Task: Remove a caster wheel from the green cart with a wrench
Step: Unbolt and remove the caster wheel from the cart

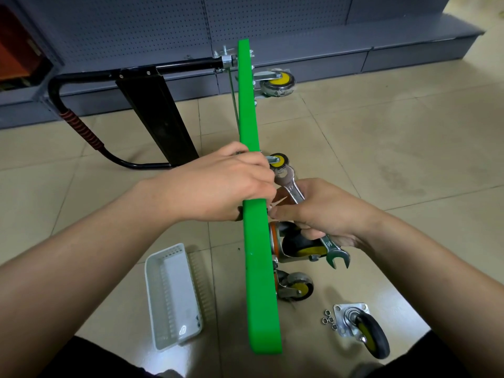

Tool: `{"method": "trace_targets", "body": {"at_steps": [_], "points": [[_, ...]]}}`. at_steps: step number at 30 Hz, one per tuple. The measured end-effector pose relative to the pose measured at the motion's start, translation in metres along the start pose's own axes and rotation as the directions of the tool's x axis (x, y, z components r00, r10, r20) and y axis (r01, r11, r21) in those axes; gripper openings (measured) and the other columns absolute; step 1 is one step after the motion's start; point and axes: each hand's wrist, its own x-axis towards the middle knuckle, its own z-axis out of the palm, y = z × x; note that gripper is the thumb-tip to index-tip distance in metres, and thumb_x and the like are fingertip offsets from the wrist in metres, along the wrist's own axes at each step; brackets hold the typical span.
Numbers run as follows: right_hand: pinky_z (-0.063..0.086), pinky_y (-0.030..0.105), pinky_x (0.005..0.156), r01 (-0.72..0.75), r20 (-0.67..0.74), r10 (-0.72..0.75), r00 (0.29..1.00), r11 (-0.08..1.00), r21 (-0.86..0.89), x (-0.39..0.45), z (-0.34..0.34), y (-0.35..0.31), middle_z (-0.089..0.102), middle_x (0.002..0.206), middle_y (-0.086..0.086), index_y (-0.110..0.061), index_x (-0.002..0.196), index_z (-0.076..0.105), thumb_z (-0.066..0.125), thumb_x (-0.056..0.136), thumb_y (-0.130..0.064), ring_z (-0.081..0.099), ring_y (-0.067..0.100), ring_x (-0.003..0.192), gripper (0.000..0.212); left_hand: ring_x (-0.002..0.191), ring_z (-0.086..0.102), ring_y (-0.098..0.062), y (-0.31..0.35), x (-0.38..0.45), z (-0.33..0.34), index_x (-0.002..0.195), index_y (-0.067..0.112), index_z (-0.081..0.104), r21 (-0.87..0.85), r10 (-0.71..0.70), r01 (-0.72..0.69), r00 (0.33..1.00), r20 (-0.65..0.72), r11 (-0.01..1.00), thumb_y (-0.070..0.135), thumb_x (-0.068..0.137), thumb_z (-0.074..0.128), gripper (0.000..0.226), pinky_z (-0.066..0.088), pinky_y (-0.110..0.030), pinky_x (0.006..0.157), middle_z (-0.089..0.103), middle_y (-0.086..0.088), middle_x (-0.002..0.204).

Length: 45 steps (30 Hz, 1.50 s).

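Observation:
The green cart (252, 118) stands on its edge on the tiled floor, wheels facing right. My left hand (223, 184) grips over the top edge of the deck at its middle. My right hand (324, 214) holds a silver combination wrench (293, 190) on the wheel side, ring end up near the deck, open jaw (338, 259) pointing down. Below that hand a mounted caster (302, 245) is partly hidden. Another mounted caster (296, 287) sits lower, and two more are mounted farther away, a mid caster (278, 160) and a far caster (278, 83).
A loose caster wheel (365, 330) lies on the floor at the lower right with several nuts (328, 320) beside it. A white plastic basket (173, 296) rests left of the cart. The folded black handle (81, 126) lies at the left; grey shelving (191, 28) stands behind.

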Motion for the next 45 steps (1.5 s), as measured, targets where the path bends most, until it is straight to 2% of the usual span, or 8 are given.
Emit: {"method": "trace_targets", "body": {"at_steps": [3,7,12,18,25,32,38,45], "points": [[0.023,0.017,0.032,0.018,-0.002,-0.018,1.0,1.0,0.001,-0.002,0.001,-0.002,0.056,0.072,0.017,-0.002,0.094,0.061,0.063,0.097,-0.002,0.037,0.004,0.033,0.003,0.122,0.048,-0.011,0.0,-0.001,0.001,0.1,0.036,0.063,-0.001,0.001,-0.001,1.0,-0.002,1.0,0.027,0.074,0.076,0.03,0.037,-0.04,0.105,0.061,0.018,0.104],[0.018,0.019,0.035,-0.02,-0.014,0.019,1.0,0.999,-0.032,0.002,0.002,0.0,0.045,0.04,-0.01,-0.001,0.091,0.058,0.056,0.103,-0.013,0.026,0.006,0.033,0.017,0.123,0.048,-0.01,-0.001,-0.001,0.003,0.101,0.038,0.061,-0.008,-0.002,0.002,1.0,-0.009,1.0,0.031,0.078,0.078,0.029,0.036,-0.039,0.106,0.06,0.019,0.107],[0.018,0.017,0.035,-0.006,0.02,0.006,1.0,1.0,-0.002,0.001,0.0,-0.003,0.049,0.058,0.004,-0.01,0.086,0.054,0.06,0.096,0.002,0.032,0.006,0.033,0.017,0.125,0.047,-0.008,-0.001,-0.003,0.003,0.102,0.035,0.064,-0.014,-0.012,0.012,1.0,-0.012,1.0,0.026,0.075,0.077,0.031,0.036,-0.039,0.107,0.061,0.019,0.108],[0.021,0.018,0.035,-0.02,0.003,0.02,1.0,1.0,-0.013,0.004,0.002,0.001,0.049,0.038,-0.013,-0.004,0.09,0.057,0.056,0.103,-0.013,0.027,0.005,0.033,0.016,0.124,0.048,-0.009,-0.002,-0.002,0.004,0.105,0.036,0.066,-0.024,-0.011,0.01,1.0,-0.026,1.0,0.031,0.078,0.078,0.03,0.037,-0.039,0.106,0.062,0.02,0.11],[0.02,0.017,0.035,-0.008,0.037,0.009,0.999,1.0,-0.028,0.006,0.0,0.003,0.051,0.077,0.019,-0.005,0.091,0.059,0.066,0.092,0.001,0.031,0.009,0.038,0.009,0.125,0.048,-0.009,-0.001,-0.003,0.002,0.103,0.036,0.063,-0.038,-0.014,0.013,1.0,-0.013,0.999,0.024,0.073,0.081,0.037,0.037,-0.041,0.108,0.06,0.02,0.109],[0.022,0.017,0.033,0.027,0.019,-0.027,0.999,1.0,0.006,0.006,0.0,0.007,0.063,0.056,-0.006,0.01,0.105,0.062,0.057,0.101,-0.007,0.031,0.005,0.034,0.019,0.117,0.053,-0.01,-0.002,-0.003,0.001,0.105,0.03,0.051,-0.074,-0.051,0.048,0.998,-0.031,0.996,0.018,0.07,0.08,0.047,0.038,-0.039,0.106,0.061,0.015,0.104],[0.022,0.018,0.034,0.021,-0.037,-0.021,0.999,1.0,0.02,0.009,0.002,0.009,0.072,0.094,0.022,0.008,0.109,0.063,0.06,0.1,-0.01,0.028,0.007,0.037,0.021,0.114,0.053,-0.007,-0.003,-0.001,0.001,0.1,0.032,0.051,-0.067,-0.034,0.032,0.999,-0.032,0.997,0.028,0.075,0.08,0.038,0.038,-0.038,0.104,0.06,0.018,0.099],[0.021,0.018,0.033,0.008,0.007,-0.008,1.0,0.998,0.059,0.009,0.001,0.009,0.054,0.082,0.018,0.013,0.115,0.059,0.067,0.089,0.007,0.037,0.007,0.038,0.028,0.114,0.054,-0.009,-0.003,-0.002,0.0,0.102,0.029,0.052,-0.069,-0.03,0.028,0.999,-0.036,0.997,0.02,0.073,0.079,0.041,0.04,-0.041,0.104,0.061,0.016,0.1]]}}
